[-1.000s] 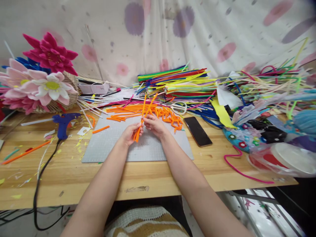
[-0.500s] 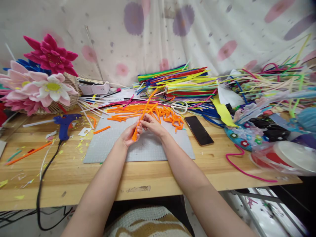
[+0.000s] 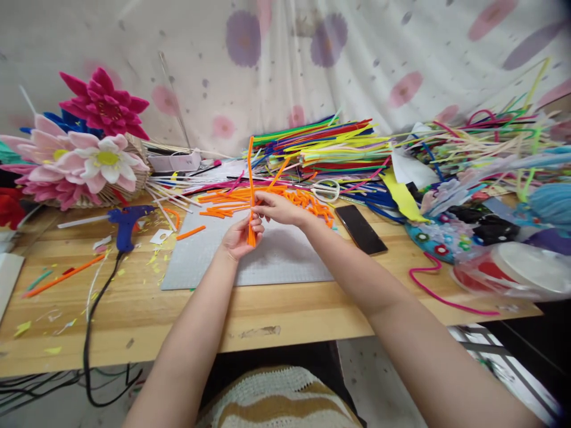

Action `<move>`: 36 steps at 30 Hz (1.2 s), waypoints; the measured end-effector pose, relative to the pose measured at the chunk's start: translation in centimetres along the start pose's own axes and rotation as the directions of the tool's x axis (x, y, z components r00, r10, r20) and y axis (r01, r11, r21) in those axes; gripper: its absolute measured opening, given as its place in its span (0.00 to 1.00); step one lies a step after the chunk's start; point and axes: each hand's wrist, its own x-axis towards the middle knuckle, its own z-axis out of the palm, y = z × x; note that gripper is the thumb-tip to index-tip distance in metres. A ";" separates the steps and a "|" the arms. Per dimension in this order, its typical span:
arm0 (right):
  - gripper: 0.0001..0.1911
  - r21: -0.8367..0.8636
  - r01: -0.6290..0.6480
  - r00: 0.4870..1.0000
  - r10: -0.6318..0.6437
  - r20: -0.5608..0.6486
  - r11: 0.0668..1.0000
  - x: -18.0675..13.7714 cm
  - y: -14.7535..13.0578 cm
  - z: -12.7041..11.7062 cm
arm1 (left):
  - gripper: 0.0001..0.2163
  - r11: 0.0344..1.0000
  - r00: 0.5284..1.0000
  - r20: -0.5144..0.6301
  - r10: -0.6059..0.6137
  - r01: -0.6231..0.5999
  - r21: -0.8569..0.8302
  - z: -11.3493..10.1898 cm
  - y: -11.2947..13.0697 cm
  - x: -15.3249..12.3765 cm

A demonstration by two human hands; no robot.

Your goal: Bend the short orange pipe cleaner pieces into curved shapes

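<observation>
Item: orange pipe cleaners [image 3: 250, 196], a small bunch, count unclear to me. Long axis near upright; lower ends in my left hand [image 3: 241, 236], one tip pointing up and far, another leaning right. Position: above the grey cutting mat [image 3: 285, 261], mid-worktop [image 3: 134, 309]. Left grip: closed round the bunch's base. Right hand [image 3: 279, 208]: fingers pinched on the stems just above. I count one orange heap [image 3: 307, 205] behind, one phone [image 3: 360, 229] right, one blue glue gun [image 3: 125, 223] left, one pair of scissors [image 3: 325, 191].
</observation>
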 end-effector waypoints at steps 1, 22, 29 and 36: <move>0.04 -0.028 -0.003 1.000 0.003 -0.002 1.000 0.1 -0.3 -0.2 | 0.06 1.000 1.000 -0.001 0.006 -0.006 0.005 0.1 -0.1 0.1; 0.18 -0.305 -0.073 0.937 -0.039 -0.348 0.950 -1.8 2.2 0.8 | 0.05 0.762 0.866 -0.188 0.463 -0.280 0.584 0.0 -1.2 2.6; 0.06 -0.251 0.156 0.942 -0.221 -0.254 0.955 -2.6 2.6 -0.7 | 0.05 0.998 1.000 0.012 -0.014 0.013 0.069 0.4 -0.2 1.0; 0.06 -0.629 0.162 0.979 -0.204 0.005 0.760 -1.8 0.0 -1.9 | 0.02 0.989 0.997 0.064 -0.038 0.028 0.145 -0.1 -0.6 1.4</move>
